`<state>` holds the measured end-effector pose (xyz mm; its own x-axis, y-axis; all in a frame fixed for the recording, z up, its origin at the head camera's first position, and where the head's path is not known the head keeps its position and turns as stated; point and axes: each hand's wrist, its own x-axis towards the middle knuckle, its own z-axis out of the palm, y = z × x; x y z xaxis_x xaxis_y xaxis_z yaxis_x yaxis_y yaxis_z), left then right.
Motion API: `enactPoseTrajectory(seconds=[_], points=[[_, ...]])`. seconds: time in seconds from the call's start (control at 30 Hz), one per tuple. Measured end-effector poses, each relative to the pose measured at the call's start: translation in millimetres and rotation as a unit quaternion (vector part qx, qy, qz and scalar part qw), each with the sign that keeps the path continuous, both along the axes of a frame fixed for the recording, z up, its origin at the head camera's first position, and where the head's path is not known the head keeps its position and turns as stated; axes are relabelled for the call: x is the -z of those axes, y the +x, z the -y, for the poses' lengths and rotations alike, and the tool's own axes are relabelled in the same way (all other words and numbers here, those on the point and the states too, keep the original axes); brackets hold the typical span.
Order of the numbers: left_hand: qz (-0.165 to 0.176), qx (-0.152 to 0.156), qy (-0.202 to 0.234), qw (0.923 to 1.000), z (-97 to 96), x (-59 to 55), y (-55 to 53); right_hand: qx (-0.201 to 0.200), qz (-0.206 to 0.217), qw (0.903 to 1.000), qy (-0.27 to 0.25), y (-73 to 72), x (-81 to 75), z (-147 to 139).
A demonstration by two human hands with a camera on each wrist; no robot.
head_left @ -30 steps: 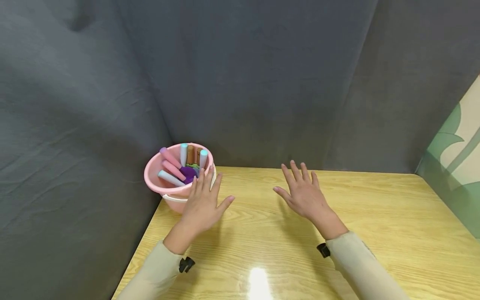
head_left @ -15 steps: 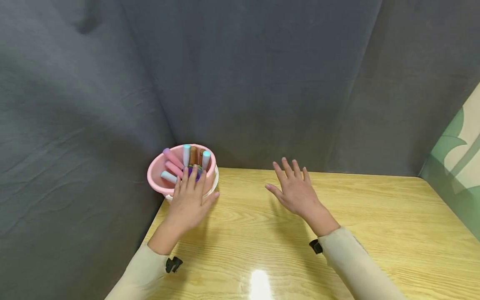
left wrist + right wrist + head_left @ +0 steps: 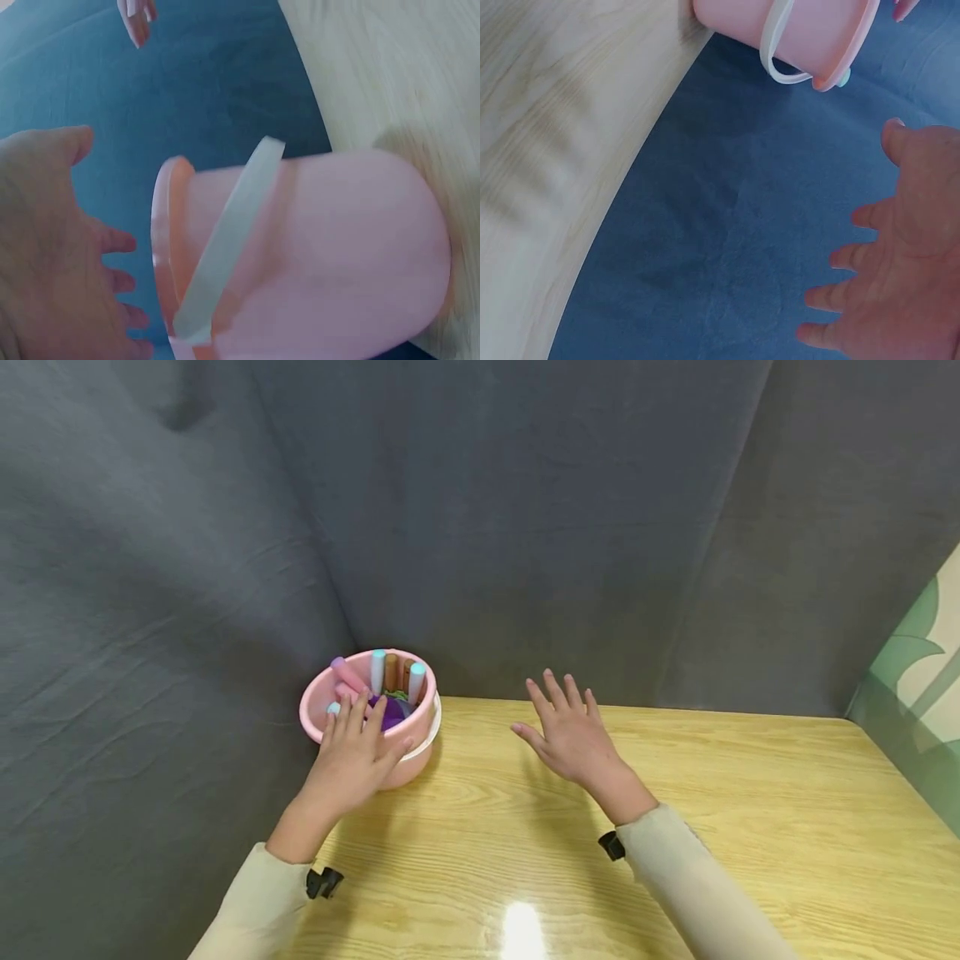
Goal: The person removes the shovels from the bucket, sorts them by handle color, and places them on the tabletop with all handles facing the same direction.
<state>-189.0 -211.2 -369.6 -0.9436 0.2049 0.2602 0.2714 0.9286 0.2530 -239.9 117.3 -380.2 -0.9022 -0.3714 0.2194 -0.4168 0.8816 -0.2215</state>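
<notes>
A pink bucket [image 3: 408,768] with a white handle [image 3: 432,727] stands at the table's back left corner. Inside are pink, white-and-turquoise and brown handles, among them a pink one with a purple end [image 3: 349,673], plus a purple piece [image 3: 392,713]. My left hand [image 3: 348,768], fingers spread, is over the near side of the bucket and hides part of its rim. In the left wrist view that hand is just off the bucket's mouth, holding nothing. My right hand [image 3: 573,739] hovers over the table right of the bucket, fingers spread, with nothing in it.
The wooden table [image 3: 465,868] runs to a dark grey cloth [image 3: 510,527] at the back and left. A wall with a green leaf pattern [image 3: 915,693] borders the right side. A small black device [image 3: 324,883] is on the left sleeve cuff.
Both hands have moved left in the head view. The left hand has gone from the bucket's right side to over its near rim. The bucket appears slightly further right as the view shifts.
</notes>
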Motion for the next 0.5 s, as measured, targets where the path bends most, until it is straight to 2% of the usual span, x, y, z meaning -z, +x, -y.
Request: enactPoseTrajectory(seconds=[0.5], points=[[0.046,-0.042,0.028,0.9977,38.5,-6.8,-12.2,-0.009,0.01,0.9999,-0.007,-7.2,-10.9,26.7]])
